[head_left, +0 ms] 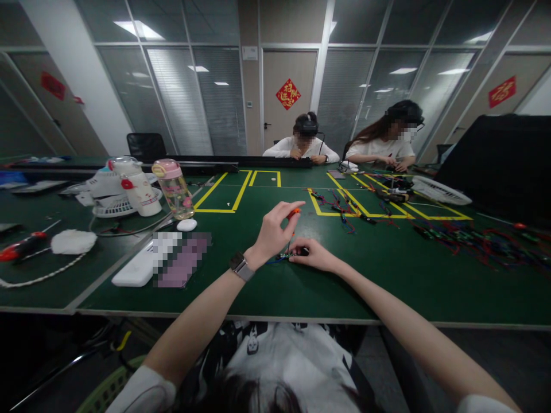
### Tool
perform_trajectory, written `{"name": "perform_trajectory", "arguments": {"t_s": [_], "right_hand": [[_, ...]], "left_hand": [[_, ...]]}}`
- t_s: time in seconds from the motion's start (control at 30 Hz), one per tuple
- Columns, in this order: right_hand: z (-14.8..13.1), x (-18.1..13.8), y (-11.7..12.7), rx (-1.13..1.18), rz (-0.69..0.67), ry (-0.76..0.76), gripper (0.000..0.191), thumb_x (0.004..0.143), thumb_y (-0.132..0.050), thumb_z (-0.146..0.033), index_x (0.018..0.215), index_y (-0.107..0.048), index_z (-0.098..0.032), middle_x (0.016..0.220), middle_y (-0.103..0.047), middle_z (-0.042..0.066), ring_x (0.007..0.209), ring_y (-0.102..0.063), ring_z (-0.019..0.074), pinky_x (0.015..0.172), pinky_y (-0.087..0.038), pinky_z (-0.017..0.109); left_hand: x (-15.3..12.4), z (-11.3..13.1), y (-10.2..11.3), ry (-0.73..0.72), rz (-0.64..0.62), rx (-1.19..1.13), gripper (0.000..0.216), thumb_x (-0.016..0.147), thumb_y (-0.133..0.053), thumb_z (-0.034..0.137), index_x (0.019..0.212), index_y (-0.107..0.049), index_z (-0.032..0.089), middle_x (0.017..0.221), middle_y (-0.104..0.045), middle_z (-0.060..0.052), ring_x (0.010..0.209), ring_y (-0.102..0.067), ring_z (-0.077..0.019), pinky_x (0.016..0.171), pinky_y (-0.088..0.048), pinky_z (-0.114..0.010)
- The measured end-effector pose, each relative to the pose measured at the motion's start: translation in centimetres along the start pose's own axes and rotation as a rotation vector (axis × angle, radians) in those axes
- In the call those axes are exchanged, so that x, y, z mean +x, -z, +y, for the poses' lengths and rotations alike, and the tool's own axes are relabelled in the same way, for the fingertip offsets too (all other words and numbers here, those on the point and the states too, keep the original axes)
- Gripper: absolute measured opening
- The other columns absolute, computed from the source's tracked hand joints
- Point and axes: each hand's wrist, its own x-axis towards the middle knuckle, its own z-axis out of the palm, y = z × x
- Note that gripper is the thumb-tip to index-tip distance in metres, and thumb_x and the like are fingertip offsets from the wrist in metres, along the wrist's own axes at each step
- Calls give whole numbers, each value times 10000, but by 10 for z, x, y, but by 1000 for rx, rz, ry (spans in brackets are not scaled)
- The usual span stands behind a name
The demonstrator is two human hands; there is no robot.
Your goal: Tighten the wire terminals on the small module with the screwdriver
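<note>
My left hand (275, 229), a watch on its wrist, is raised above the table with its fingers curled round a small orange-ended screwdriver (295, 211). Its thin shaft points down at a small circuit board (284, 256) with wires. That board lies low on the green tabletop, and my right hand (316, 254) pinches its right side between thumb and fingers. A dark part shows beside the right fingers, too small to name. My fingers hide most of the screwdriver's handle.
Wired boards (340, 206) lie among yellow tape outlines, and a tangle of wires (465, 235) is at right. At left are a white power bank (142, 264), a pink-lidded bottle (174, 189) and a white jug (140, 189). Two people work across the table.
</note>
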Motion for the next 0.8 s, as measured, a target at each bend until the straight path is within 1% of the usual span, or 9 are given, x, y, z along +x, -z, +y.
{"name": "perform_trajectory", "arguments": {"t_s": [0.1,0.17,0.23,0.33,0.4,0.43,0.6,0.8], "right_hand": [[1,0,0,9,0,4,211,769,-726,-332,903,-728,-169,756,-602,15,706,-544,152,671,-441,285],[1,0,0,8,0,4,207,771,-722,-326,906,-726,-169,760,-602,15,708,-545,152,673,-439,285],[1,0,0,1,1,3,208,771,-724,-333,905,-726,-173,757,-603,15,707,-544,153,674,-441,287],[0,1,0,1,-3,1,222,768,-730,-355,900,-728,-176,762,-609,19,710,-549,157,682,-449,294],[0,1,0,2,-7,1,226,769,-730,-360,901,-730,-177,773,-612,23,717,-554,159,694,-453,299],[0,1,0,1,-7,0,223,769,-729,-357,902,-730,-178,776,-613,23,718,-553,159,696,-454,300],[0,1,0,-2,-9,-3,201,775,-718,-322,903,-726,-168,771,-617,24,718,-551,159,691,-447,296],[-1,0,0,-10,-3,-6,209,772,-726,-343,892,-728,-172,768,-618,20,719,-553,159,674,-439,288]], "left_hand": [[0,1,0,-33,39,64,165,918,-604,242,1062,-679,211,867,-588,-27,797,-566,-154,751,-480,-287],[-1,0,-1,-45,48,75,160,911,-623,271,1046,-682,209,862,-572,-25,785,-555,-151,740,-479,-282],[-1,-1,0,-34,24,63,211,955,-547,272,1124,-660,214,926,-599,-42,835,-574,-158,775,-484,-290],[-2,-2,0,-12,-21,12,335,1007,-389,220,1282,-581,216,1094,-639,-77,956,-605,-172,864,-487,-318],[-1,-2,0,-12,-32,-16,371,1005,-363,193,1327,-547,213,1166,-640,-87,991,-616,-176,892,-487,-329],[-1,-1,0,-14,-32,-21,373,1000,-370,185,1327,-547,211,1169,-644,-88,989,-620,-175,891,-488,-328],[0,2,0,-32,11,14,330,963,-451,171,1251,-608,198,992,-658,-65,891,-609,-167,803,-487,-301],[0,0,0,-32,93,110,231,918,-580,212,1128,-676,224,812,-531,-7,742,-525,-142,705,-458,-274]]}}
